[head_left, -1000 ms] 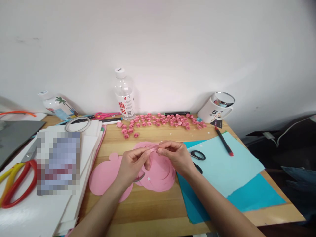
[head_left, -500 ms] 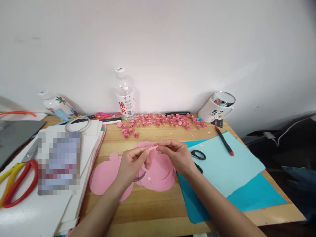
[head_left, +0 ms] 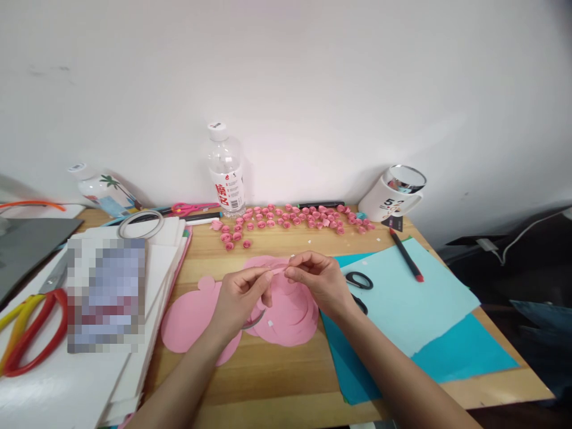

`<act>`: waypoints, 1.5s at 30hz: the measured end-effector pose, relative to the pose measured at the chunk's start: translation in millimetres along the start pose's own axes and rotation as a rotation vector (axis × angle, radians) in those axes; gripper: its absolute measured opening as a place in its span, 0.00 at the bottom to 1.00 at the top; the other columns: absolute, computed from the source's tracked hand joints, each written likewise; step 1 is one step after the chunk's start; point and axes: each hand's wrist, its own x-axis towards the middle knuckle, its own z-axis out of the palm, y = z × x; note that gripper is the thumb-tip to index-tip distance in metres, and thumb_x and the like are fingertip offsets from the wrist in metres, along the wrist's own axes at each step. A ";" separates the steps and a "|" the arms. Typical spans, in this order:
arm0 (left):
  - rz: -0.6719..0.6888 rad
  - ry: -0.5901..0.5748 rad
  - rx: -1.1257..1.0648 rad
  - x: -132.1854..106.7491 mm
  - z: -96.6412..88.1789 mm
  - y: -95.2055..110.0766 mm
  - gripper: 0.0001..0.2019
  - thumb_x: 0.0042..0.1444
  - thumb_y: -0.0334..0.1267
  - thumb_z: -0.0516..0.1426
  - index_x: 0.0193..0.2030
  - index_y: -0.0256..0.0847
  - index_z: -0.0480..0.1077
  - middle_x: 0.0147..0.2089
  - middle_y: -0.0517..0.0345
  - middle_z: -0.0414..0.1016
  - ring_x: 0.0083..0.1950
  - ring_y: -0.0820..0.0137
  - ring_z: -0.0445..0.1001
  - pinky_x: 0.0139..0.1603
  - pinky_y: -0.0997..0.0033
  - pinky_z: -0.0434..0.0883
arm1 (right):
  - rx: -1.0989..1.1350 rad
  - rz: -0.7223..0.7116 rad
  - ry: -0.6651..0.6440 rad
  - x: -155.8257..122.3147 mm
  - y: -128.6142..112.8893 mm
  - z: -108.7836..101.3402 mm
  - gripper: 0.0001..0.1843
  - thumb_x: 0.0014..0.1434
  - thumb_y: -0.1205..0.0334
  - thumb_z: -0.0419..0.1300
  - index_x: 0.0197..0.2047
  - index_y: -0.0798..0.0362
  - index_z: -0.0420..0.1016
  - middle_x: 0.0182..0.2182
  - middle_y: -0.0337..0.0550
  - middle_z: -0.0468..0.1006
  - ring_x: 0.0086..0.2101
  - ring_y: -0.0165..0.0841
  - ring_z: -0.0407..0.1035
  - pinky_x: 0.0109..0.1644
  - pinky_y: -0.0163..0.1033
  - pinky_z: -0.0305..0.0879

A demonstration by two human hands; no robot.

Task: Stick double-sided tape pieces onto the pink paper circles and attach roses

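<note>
Between my two hands a narrow pink paper strip (head_left: 277, 270) is stretched, pinched at both ends. My left hand (head_left: 243, 295) is closed on its left end, thumb against the fingers. At the other end my right hand (head_left: 317, 280) pinches it between thumb and forefinger. Beneath them lie pink paper circles (head_left: 290, 325), overlapping, with a small white scrap on top. A roll of tape seems to lie under my left hand, mostly hidden. Farther back, several small rolled pink paper roses (head_left: 270, 223) spread along the table.
Black-handled scissors (head_left: 360, 280) rest partly under my right wrist, beside light blue paper (head_left: 411, 304) and a marker (head_left: 406, 256). A clear bottle (head_left: 227, 173) and a white mug (head_left: 391, 193) stand by the wall. Red-and-yellow scissors (head_left: 38, 330) lie on white papers (head_left: 53, 393) at left.
The fingers of my right hand have shifted slightly along the pink strip, and its angle differs a little. Everything else stays where it was.
</note>
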 end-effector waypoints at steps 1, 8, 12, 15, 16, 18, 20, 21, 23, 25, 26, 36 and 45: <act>0.001 -0.001 0.000 0.0 0.0 -0.3 0.15 0.54 0.40 0.55 0.19 0.37 0.70 0.17 0.61 0.68 0.22 0.75 0.66 0.28 0.75 0.65 | 0.002 -0.007 -0.004 0.0 0.1 0.1 0.08 0.39 0.64 0.71 0.25 0.52 0.77 0.20 0.36 0.77 0.23 0.27 0.69 0.30 0.34 0.66; 0.002 0.018 -0.017 -0.2 0.3 -0.8 0.14 0.54 0.39 0.55 0.20 0.37 0.69 0.17 0.62 0.67 0.22 0.76 0.65 0.29 0.76 0.65 | -0.008 -0.005 0.029 1.6 2.2 -0.2 0.07 0.40 0.61 0.71 0.26 0.52 0.79 0.24 0.39 0.79 0.26 0.29 0.71 0.35 0.36 0.68; 0.009 0.020 -0.020 -0.7 0.1 -0.2 0.12 0.55 0.38 0.55 0.23 0.37 0.72 0.17 0.63 0.67 0.22 0.76 0.66 0.30 0.76 0.66 | 0.001 0.065 0.031 1.8 2.4 -0.6 0.10 0.43 0.59 0.69 0.31 0.52 0.80 0.28 0.43 0.81 0.30 0.33 0.74 0.40 0.39 0.69; 0.010 0.022 -0.019 -0.7 -0.3 0.3 0.12 0.55 0.38 0.55 0.24 0.37 0.72 0.17 0.63 0.67 0.22 0.76 0.67 0.30 0.76 0.66 | 0.014 0.064 0.025 1.5 2.9 -0.9 0.10 0.44 0.59 0.69 0.32 0.52 0.80 0.31 0.44 0.82 0.31 0.33 0.75 0.42 0.41 0.69; 0.011 0.024 -0.016 -0.6 -0.4 0.4 0.12 0.55 0.38 0.55 0.23 0.37 0.71 0.17 0.63 0.67 0.22 0.76 0.67 0.30 0.76 0.66 | 0.019 0.059 0.025 1.4 3.0 -0.9 0.10 0.44 0.59 0.69 0.32 0.52 0.80 0.31 0.44 0.82 0.31 0.33 0.75 0.42 0.40 0.70; 0.011 0.030 -0.013 -0.4 -0.5 0.6 0.13 0.55 0.37 0.55 0.22 0.37 0.70 0.17 0.63 0.67 0.22 0.76 0.67 0.30 0.76 0.66 | 0.033 0.048 0.032 1.3 3.2 -0.8 0.09 0.44 0.60 0.69 0.31 0.52 0.80 0.32 0.44 0.82 0.31 0.32 0.75 0.41 0.40 0.70; 0.011 0.031 -0.015 -0.1 -0.5 0.4 0.14 0.55 0.38 0.55 0.20 0.37 0.69 0.17 0.62 0.67 0.23 0.75 0.67 0.31 0.76 0.66 | 0.044 0.039 0.041 1.3 3.0 -0.7 0.09 0.44 0.60 0.69 0.31 0.52 0.80 0.31 0.43 0.82 0.30 0.32 0.75 0.41 0.39 0.70; 0.011 0.029 -0.016 -0.1 -0.4 0.2 0.14 0.55 0.38 0.55 0.20 0.37 0.69 0.17 0.62 0.67 0.23 0.75 0.67 0.31 0.76 0.66 | 0.046 0.035 0.045 1.3 2.8 -0.6 0.09 0.44 0.60 0.69 0.31 0.51 0.79 0.30 0.43 0.82 0.29 0.31 0.74 0.40 0.39 0.70; 0.011 0.029 -0.015 -0.1 -0.2 0.0 0.14 0.55 0.39 0.55 0.21 0.37 0.70 0.17 0.62 0.67 0.23 0.75 0.67 0.30 0.75 0.66 | 0.037 0.028 0.049 1.3 2.4 -0.4 0.09 0.43 0.60 0.69 0.31 0.52 0.79 0.27 0.42 0.81 0.28 0.31 0.74 0.39 0.39 0.70; 0.008 0.031 -0.008 -0.3 0.1 0.6 0.13 0.54 0.39 0.55 0.22 0.37 0.71 0.17 0.62 0.68 0.23 0.74 0.67 0.30 0.75 0.66 | 0.027 0.023 0.050 1.2 2.0 -0.2 0.09 0.42 0.60 0.70 0.30 0.52 0.79 0.27 0.42 0.81 0.27 0.30 0.73 0.36 0.38 0.70; 0.006 0.033 -0.005 -0.4 0.2 1.1 0.12 0.54 0.38 0.55 0.22 0.37 0.71 0.17 0.62 0.68 0.23 0.74 0.67 0.30 0.75 0.66 | 0.026 0.018 0.047 1.1 1.8 -0.1 0.09 0.42 0.61 0.70 0.30 0.52 0.79 0.27 0.42 0.81 0.27 0.30 0.72 0.36 0.37 0.69; 0.018 0.032 0.004 -0.4 1.2 1.4 0.13 0.53 0.40 0.56 0.21 0.37 0.71 0.18 0.61 0.68 0.23 0.75 0.66 0.29 0.75 0.67 | 0.043 -0.028 0.007 1.2 2.6 -0.3 0.07 0.40 0.66 0.71 0.25 0.51 0.78 0.23 0.36 0.78 0.23 0.26 0.69 0.31 0.34 0.67; 0.020 0.049 0.007 0.6 -0.5 2.2 0.13 0.53 0.39 0.55 0.20 0.37 0.69 0.19 0.61 0.68 0.24 0.75 0.67 0.29 0.75 0.66 | 0.011 0.008 0.041 0.7 -0.6 1.7 0.07 0.42 0.62 0.70 0.27 0.51 0.80 0.25 0.39 0.80 0.27 0.29 0.72 0.36 0.36 0.69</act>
